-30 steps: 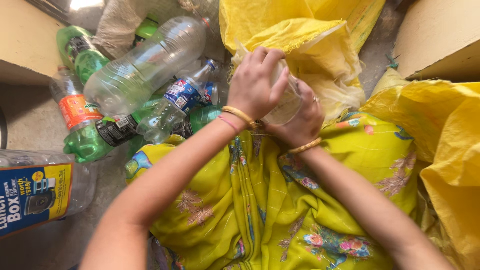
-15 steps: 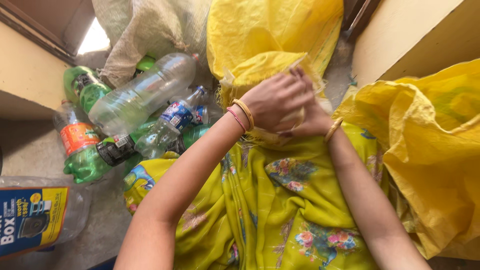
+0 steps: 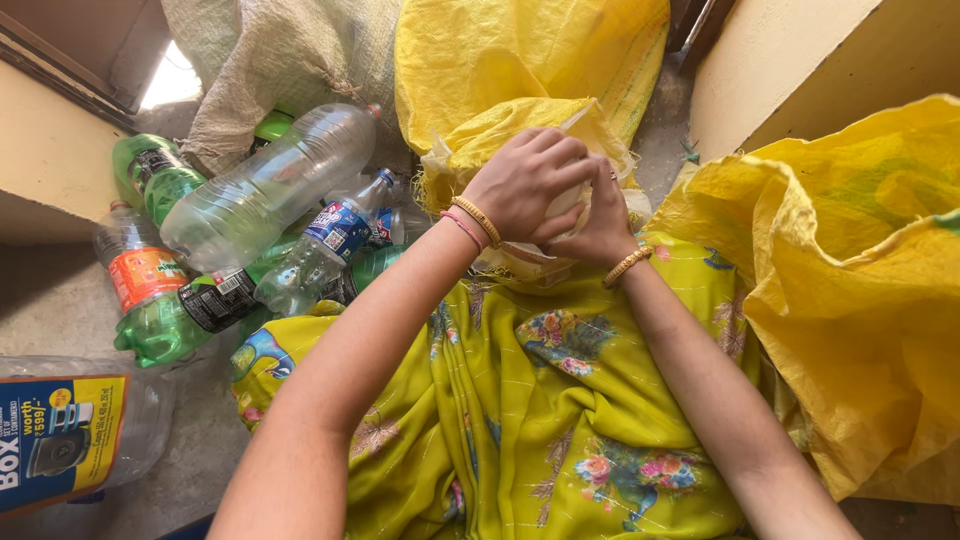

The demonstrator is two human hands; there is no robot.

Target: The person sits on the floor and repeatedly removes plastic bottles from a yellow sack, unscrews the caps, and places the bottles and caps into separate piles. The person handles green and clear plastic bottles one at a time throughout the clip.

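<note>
Both my hands are clasped around a crumpled clear plastic container (image 3: 560,205) held just above my lap. My left hand (image 3: 525,185) covers its top, fingers curled over it. My right hand (image 3: 600,225) grips it from underneath and the right side. Most of the container is hidden by my fingers. It sits in front of the mouth of a yellow woven sack (image 3: 520,70). My lap is covered by yellow floral cloth (image 3: 530,400).
A heap of empty plastic bottles lies at left: a large clear one (image 3: 270,180), green ones (image 3: 160,175), an orange-labelled one (image 3: 135,270), a blue-labelled one (image 3: 330,240). A big clear jar with a blue label (image 3: 70,430) sits bottom left. Another yellow sack (image 3: 860,270) at right, beige sack (image 3: 280,60) behind.
My hands stayed clasped on the container and shifted slightly; my left fingers curled more tightly over its top. The view drifted a little.
</note>
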